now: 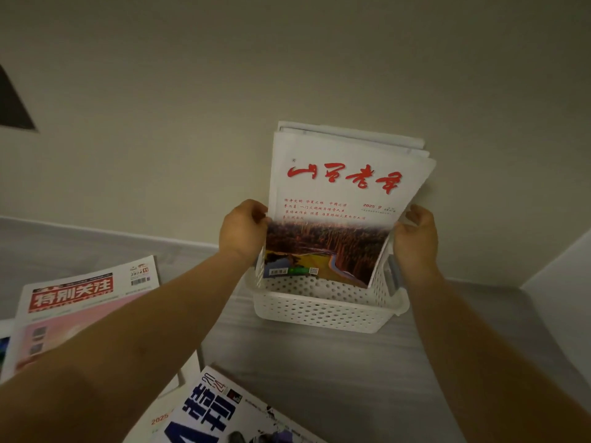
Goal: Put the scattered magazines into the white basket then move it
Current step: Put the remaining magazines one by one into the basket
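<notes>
A white perforated basket (pixel 319 310) stands on the grey table against the wall. Magazines stand upright in it, the front one a white magazine with red brush lettering and a forest photo (pixel 335 199). My left hand (pixel 243 231) grips the left edge of that stack. My right hand (pixel 415 238) holds its right edge. Other white magazines show behind the front one. A magazine with a red title band (pixel 76 295) lies flat at the left, partly under my left forearm. Another with large blue characters (pixel 211 414) lies at the bottom.
A cream wall (pixel 287 75) rises right behind the basket. The grey table surface (pixel 351 378) spreads in front of the basket. A pale panel (pixel 563 282) closes the right side. A dark shape (pixel 12 103) sits on the wall at upper left.
</notes>
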A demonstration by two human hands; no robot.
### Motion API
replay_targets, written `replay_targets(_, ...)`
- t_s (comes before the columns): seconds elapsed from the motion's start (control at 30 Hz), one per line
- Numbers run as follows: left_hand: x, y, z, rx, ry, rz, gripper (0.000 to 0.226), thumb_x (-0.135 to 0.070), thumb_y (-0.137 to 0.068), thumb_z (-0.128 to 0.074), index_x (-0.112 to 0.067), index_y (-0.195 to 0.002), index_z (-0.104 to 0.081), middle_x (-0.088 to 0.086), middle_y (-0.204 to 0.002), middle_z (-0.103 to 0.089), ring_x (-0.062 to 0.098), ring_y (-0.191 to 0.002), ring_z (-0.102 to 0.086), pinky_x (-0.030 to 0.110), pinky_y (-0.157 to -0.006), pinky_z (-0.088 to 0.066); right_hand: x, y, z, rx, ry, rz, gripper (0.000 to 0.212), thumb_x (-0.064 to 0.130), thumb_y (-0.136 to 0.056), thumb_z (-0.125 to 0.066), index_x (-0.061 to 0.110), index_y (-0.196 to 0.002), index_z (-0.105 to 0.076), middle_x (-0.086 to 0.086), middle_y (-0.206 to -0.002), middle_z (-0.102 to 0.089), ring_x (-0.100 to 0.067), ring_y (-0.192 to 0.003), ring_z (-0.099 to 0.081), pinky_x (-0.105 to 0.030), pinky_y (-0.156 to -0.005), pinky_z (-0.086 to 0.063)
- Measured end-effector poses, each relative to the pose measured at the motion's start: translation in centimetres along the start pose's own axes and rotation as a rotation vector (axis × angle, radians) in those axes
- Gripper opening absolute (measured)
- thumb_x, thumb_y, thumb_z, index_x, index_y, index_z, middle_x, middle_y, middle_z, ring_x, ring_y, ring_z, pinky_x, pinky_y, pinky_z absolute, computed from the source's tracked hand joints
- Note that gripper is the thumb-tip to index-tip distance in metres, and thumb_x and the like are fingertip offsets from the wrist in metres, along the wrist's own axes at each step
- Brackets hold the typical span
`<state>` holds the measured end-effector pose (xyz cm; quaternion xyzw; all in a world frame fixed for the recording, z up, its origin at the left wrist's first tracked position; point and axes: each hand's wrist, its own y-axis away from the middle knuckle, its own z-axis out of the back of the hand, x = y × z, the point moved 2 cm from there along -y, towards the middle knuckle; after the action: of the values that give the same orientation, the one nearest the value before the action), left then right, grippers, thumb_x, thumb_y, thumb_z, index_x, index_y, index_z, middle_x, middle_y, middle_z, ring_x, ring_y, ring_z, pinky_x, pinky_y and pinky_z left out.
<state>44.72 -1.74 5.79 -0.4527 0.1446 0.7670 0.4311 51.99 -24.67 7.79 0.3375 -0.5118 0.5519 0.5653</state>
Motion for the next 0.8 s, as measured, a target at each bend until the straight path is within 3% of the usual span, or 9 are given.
replay_targets(0.07, 0.1, -0.3, -0.4, 0.019, 0.05, 0.022, 0.039, -0.014, -0.087, -0.052, -0.01, -0.125, -0.044, 0.012, -0.125, -0.056, 0.023, -0.102, -0.054, 0.033, -0.088, -0.044, -0.6, -0.2, -0.5, 0.026, 0.004, -0.049, 0.047, 0.002, -0.09, -0.04, 0.008, -0.135, -0.028, -0.013, -0.14, -0.042, -0.027, -0.123, -0.045, -0.026, -0.09, -0.036)
replay_targets(0.13, 0.2, -0.4, -1.0, 0.075, 0.047, 0.018, 0.047, -0.014, -0.09, -0.047, -0.013, -0.134, -0.033, 0.011, -0.135, -0.049, 0.027, -0.118, -0.049, 0.039, -0.097, -0.041, -1.2, -0.3, -1.2, 0.089, 0.048, -0.046, 0.046, 0.002, -0.091, -0.036, 0.009, -0.135, -0.028, -0.014, -0.138, -0.044, -0.029, -0.123, -0.044, -0.03, -0.094, -0.036)
replay_targets(0.27, 0.2, -0.2, -2.2, 0.161, -0.088, -0.038, 0.034, -0.014, -0.094, -0.03, -0.01, -0.126, -0.043, 0.016, -0.125, -0.056, 0.033, -0.11, -0.052, 0.033, -0.082, -0.04, -1.8, -0.5, -2.5, 0.151, 0.048, -0.043, 0.044, 0.002, -0.091, -0.035, 0.014, -0.134, -0.032, -0.013, -0.133, -0.048, -0.022, -0.108, -0.049, -0.03, -0.084, -0.039)
replay_targets(0.47, 0.0, -0.8, -2.9, 0.123, -0.294, -0.05, 0.036, -0.021, -0.096, -0.025, -0.003, -0.115, -0.049, 0.022, -0.116, -0.059, 0.037, -0.104, -0.054, 0.039, -0.083, -0.043, -2.3, -1.0, -2.7, 0.155, -0.009, -0.042, 0.044, 0.002, -0.091, -0.037, 0.016, -0.133, -0.035, -0.01, -0.135, -0.049, -0.021, -0.11, -0.05, -0.03, -0.082, -0.042)
replay_targets(0.7, 0.2, -0.7, -2.7, 0.227, -0.288, -0.012, 0.036, -0.023, -0.096, -0.028, -0.005, -0.121, -0.045, 0.02, -0.122, -0.056, 0.036, -0.11, -0.052, 0.04, -0.09, -0.042, -1.9, -0.6, -1.6, 0.231, 0.027, -0.024, 0.051, -0.003, -0.089, -0.038, 0.015, -0.136, -0.03, -0.011, -0.14, -0.043, -0.028, -0.126, -0.041, -0.035, -0.096, -0.037)
replay_targets(0.8, 0.4, 0.8, -1.6, 0.26, -0.195, -0.021, 0.041, -0.025, -0.095, -0.032, -0.005, -0.131, -0.036, 0.019, -0.133, -0.049, 0.034, -0.119, -0.047, 0.041, -0.099, -0.039, -1.5, 0.4, -0.4, 0.154, 0.065, -0.092, 0.058, 0.005, -0.09, -0.042, 0.015, -0.141, -0.017, -0.011, -0.149, -0.027, -0.028, -0.135, -0.029, -0.04, -0.106, -0.03)
